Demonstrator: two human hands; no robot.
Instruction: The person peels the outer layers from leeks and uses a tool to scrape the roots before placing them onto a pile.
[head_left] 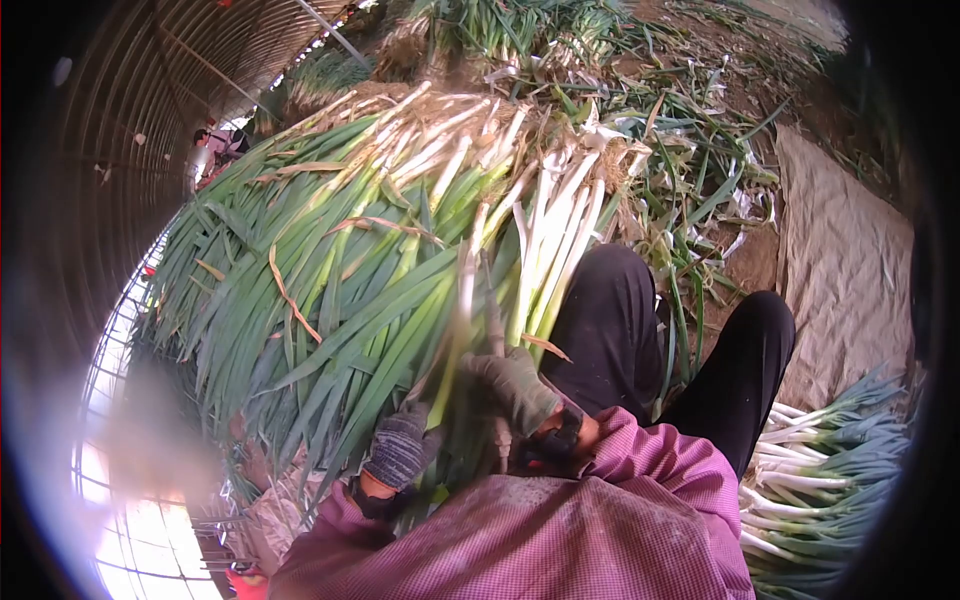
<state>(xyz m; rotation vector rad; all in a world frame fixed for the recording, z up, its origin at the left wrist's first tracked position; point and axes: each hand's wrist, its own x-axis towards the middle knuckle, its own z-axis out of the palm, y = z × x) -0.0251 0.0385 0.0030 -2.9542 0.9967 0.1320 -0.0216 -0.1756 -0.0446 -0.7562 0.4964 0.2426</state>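
A large heap of long green onions (330,260) lies in front of me, white root ends away from me and green leaves to the left. My left hand (398,448), in a dark grey knit glove, is closed at the leafy part of a green onion (466,285) that stands partly upright and blurred. My right hand (515,390), in a grey-brown glove, is closed around the same stalk area, with a dull brownish strip running past its fingers. The exact grip of the fingers is partly hidden. Beside the right hand, a bunch of cleaner white stalks (553,245) leans by my knee.
Peeled leaves and scraps (705,180) litter the soil at the right. A beige cloth sheet (840,270) lies beyond my knees, with a pile of cleaned green onions (815,490) at lower right. Another person (215,150) is at the far left. More onions (520,30) lie behind.
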